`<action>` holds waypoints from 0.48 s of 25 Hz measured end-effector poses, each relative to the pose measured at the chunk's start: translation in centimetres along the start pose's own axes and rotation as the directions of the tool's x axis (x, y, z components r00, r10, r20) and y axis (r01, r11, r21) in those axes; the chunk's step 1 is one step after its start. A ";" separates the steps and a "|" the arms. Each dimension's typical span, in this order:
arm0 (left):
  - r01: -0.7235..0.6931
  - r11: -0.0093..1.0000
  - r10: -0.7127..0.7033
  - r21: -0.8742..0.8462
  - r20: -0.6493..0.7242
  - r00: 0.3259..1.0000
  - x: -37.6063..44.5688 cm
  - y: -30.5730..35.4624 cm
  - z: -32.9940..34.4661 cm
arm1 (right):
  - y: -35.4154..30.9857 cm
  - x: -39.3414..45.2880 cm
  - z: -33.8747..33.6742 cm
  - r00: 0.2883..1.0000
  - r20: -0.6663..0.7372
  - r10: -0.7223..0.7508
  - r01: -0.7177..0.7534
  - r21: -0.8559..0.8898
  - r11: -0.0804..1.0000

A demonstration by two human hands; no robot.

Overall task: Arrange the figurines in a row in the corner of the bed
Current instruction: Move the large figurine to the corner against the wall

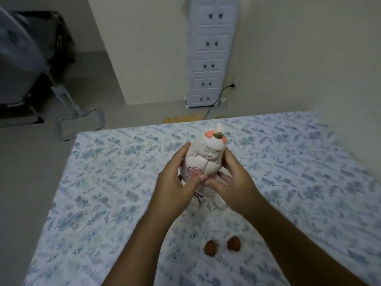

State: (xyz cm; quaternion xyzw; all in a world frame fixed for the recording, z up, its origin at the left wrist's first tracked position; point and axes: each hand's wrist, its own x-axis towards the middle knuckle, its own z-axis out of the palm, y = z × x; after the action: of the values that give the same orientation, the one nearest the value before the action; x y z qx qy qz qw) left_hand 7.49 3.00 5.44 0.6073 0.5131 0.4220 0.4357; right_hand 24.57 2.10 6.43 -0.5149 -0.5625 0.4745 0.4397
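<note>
My figurine (203, 155) is pale cream with coral-red hair marks and a pink leaf drawing. The bed sheet (103, 195) shows blue-grey leaf sprigs on white. Two small figurines (222, 245) are reddish brown.

second figurine (207, 198) mostly hidden behind hands (177, 182)

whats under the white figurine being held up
The white figurine is between both hands. Beneath it, on the bed, part of another pale figurine shows; the hands hide the rest.
</note>
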 end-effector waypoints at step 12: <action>-0.160 0.982 0.083 0.097 0.538 0.839 13.6 3.1 36.7 | 11.9 -1.8 -34.1 0.881 -0.454 0.135 -0.171 -0.039 0.985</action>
State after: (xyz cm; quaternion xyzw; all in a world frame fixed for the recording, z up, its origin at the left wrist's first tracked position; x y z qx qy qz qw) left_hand 45.08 12.61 -0.33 0.7603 0.3606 0.2276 0.4900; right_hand 60.18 3.29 0.27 -0.6699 -0.4213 0.3539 0.4986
